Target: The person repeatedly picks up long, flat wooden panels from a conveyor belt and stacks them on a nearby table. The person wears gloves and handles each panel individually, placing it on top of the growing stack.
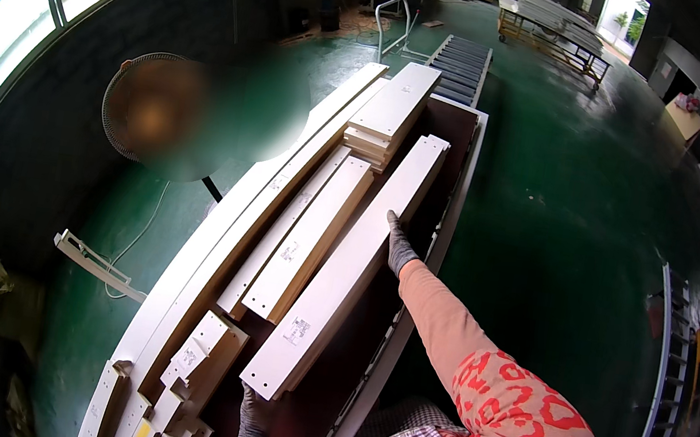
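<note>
A long stack of white boards [341,271] with drilled holes and a label at its near end lies lengthwise in front of me. My left hand [253,415], in a grey glove, grips the stack's near end, its fingers partly hidden by the boards. Farther along, my right hand [400,243], also gloved, holds the right side, with the thumb at the top edge and the other fingers out of sight. Just left of this stack lie two narrower rows of white boards [307,244]. Beyond them is a pile of shorter white boards [398,100].
Small white pieces [201,354] are piled at the near left. Long white panels [231,238] line the table's left side. A dark brown tabletop [325,394] shows between stacks. A fan [151,106] stands to the left, a roller conveyor [461,64] beyond the table's far end.
</note>
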`<act>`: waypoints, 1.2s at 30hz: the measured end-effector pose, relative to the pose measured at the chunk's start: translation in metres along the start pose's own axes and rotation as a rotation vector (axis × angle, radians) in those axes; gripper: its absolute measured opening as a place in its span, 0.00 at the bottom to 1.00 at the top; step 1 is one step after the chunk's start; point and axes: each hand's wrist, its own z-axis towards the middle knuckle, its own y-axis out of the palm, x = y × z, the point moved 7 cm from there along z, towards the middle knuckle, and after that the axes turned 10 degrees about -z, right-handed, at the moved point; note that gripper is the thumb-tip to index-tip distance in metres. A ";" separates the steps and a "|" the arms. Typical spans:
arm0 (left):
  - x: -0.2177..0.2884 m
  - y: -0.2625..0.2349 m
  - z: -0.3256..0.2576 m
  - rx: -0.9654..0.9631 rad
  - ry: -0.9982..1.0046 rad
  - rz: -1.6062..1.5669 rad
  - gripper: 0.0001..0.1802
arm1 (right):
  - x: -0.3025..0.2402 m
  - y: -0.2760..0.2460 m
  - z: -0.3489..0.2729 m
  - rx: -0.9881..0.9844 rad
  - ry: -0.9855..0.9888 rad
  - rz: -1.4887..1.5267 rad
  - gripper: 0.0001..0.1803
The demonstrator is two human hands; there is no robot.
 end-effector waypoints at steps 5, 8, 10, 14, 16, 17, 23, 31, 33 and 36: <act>0.026 0.033 0.097 -0.169 0.538 2.692 0.37 | -0.050 -0.027 0.077 -0.014 0.101 0.173 0.58; 0.036 0.033 0.156 -0.120 0.699 3.228 0.37 | -0.065 -0.047 0.150 -0.075 0.031 0.071 0.59; 0.042 0.031 0.192 -0.148 0.697 3.191 0.37 | -0.075 -0.059 0.187 -0.066 0.035 0.045 0.59; 0.051 0.021 0.266 -0.200 0.777 3.035 0.35 | -0.113 -0.080 0.248 -0.044 0.042 0.011 0.60; 0.058 0.020 0.295 -0.188 0.797 2.834 0.35 | -0.127 -0.092 0.271 -0.030 0.046 -0.001 0.60; 0.059 0.021 0.307 -0.186 0.804 2.737 0.35 | -0.134 -0.096 0.282 -0.025 0.046 -0.006 0.60; 0.071 0.021 0.360 -0.261 0.830 2.574 0.37 | -0.160 -0.111 0.327 -0.005 0.052 -0.055 0.62; 0.074 0.007 0.382 -0.171 1.014 2.277 0.44 | -0.169 -0.118 0.336 -0.012 0.075 -0.127 0.64; 0.083 0.021 0.375 -0.241 0.897 2.888 0.43 | -0.166 -0.109 0.325 -0.054 0.105 -0.103 0.64; 0.092 0.005 0.374 -0.123 0.929 2.939 0.46 | -0.130 -0.123 0.323 -0.114 0.111 0.159 0.62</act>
